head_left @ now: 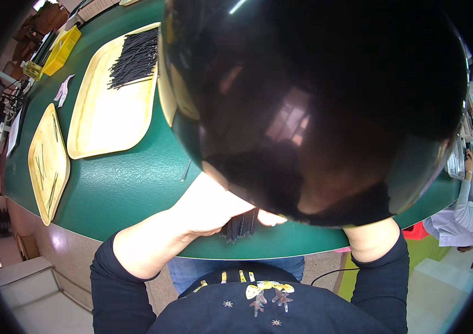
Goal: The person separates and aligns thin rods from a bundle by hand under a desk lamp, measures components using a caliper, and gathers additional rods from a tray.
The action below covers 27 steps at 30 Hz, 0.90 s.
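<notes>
Near the table's front edge, my left hand [217, 203] is closed around a bundle of thin black rods [239, 227]. Their lower ends stick out below the fingers. A large glossy black dome [325, 111] covers the middle and right of the view. My right forearm [373, 239] reaches in under it, and the right hand itself is hidden. A fingertip [271, 219] shows beside the bundle; I cannot tell which hand it belongs to. One loose thin rod [185, 170] lies on the green table just beyond my left hand.
A large cream tray [100, 125] holds a pile of black rods [136, 58]. Left of it, a smaller cream tray [61, 183] carries several thin rods. A yellow bin [61, 51] and a pink-white scrap [64, 91] lie farther back. Another person [464, 220] sits at far right.
</notes>
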Available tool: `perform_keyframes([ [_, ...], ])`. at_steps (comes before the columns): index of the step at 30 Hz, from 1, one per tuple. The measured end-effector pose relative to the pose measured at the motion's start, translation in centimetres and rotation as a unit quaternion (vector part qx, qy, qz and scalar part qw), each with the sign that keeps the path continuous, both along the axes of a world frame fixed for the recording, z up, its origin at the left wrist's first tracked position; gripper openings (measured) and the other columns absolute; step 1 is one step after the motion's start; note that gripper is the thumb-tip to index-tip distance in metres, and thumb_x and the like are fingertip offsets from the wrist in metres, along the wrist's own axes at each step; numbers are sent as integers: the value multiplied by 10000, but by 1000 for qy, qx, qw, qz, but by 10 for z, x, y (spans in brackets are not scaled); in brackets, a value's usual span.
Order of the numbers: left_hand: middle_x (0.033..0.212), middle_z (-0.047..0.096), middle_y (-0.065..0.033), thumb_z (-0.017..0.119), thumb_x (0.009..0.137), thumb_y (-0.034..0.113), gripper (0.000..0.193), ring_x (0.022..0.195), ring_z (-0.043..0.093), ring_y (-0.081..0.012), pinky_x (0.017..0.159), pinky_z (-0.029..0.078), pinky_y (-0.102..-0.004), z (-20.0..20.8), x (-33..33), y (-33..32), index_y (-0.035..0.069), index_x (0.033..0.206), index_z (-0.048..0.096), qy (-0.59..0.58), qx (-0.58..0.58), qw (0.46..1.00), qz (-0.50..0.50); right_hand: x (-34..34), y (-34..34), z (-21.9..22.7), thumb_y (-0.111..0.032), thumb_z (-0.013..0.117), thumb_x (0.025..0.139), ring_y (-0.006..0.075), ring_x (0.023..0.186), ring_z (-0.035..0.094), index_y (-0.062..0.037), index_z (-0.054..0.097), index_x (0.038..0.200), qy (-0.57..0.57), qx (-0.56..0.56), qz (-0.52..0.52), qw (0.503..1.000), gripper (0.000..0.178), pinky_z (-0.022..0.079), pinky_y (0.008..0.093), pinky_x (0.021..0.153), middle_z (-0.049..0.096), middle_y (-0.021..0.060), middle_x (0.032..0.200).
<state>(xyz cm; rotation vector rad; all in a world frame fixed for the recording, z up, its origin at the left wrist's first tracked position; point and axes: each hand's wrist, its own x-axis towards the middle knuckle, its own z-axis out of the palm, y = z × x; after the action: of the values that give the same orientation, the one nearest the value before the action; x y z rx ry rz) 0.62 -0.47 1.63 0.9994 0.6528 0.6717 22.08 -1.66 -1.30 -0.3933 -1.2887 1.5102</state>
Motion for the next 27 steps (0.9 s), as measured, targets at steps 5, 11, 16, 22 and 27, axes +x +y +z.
perform_keyframes([
  [5, 585, 574, -114, 647, 668, -60, 75, 532, 581, -169, 514, 499, -303, -62, -17, -11, -34, 639, 583, -152, -178, 971, 47, -13, 4, 11, -75, 718, 596, 234, 979, 519, 53, 356, 1177, 14, 23, -45, 999, 696, 408, 333, 849, 518, 169, 1068],
  [11, 775, 561, -192, 572, 710, -103, 523, 660, 603, -309, 691, 483, -545, -40, -6, -10, 104, 1162, 408, -324, -186, 924, 80, -8, 0, 19, -70, 722, 591, 238, 999, 509, 54, 354, 1180, 26, 45, -111, 992, 706, 401, 335, 864, 504, 171, 1090],
  [16, 850, 543, -217, 579, 694, -112, 744, 709, 595, -357, 701, 461, -583, -34, -7, -9, 199, 1275, 233, -286, -194, 935, 77, -19, 6, 27, -67, 726, 586, 242, 1016, 500, 55, 352, 1182, 43, 67, -160, 984, 714, 394, 337, 875, 492, 173, 1109],
  [22, 801, 537, -231, 576, 679, -126, 788, 676, 595, -363, 660, 489, -553, -30, -6, -7, 143, 1291, 159, -226, -145, 960, 79, -9, 17, 33, -69, 732, 583, 251, 1048, 479, 64, 321, 1199, -81, 169, -182, 965, 752, 379, 342, 900, 463, 178, 1148],
  [27, 731, 540, -203, 570, 676, -114, 731, 646, 600, -347, 654, 501, -535, -14, 0, -4, 82, 1258, 173, -281, -136, 947, 82, -8, 18, 33, -109, 755, 578, 252, 1067, 464, 85, 283, 1211, -157, 235, -180, 942, 813, 368, 344, 916, 437, 187, 1176],
])
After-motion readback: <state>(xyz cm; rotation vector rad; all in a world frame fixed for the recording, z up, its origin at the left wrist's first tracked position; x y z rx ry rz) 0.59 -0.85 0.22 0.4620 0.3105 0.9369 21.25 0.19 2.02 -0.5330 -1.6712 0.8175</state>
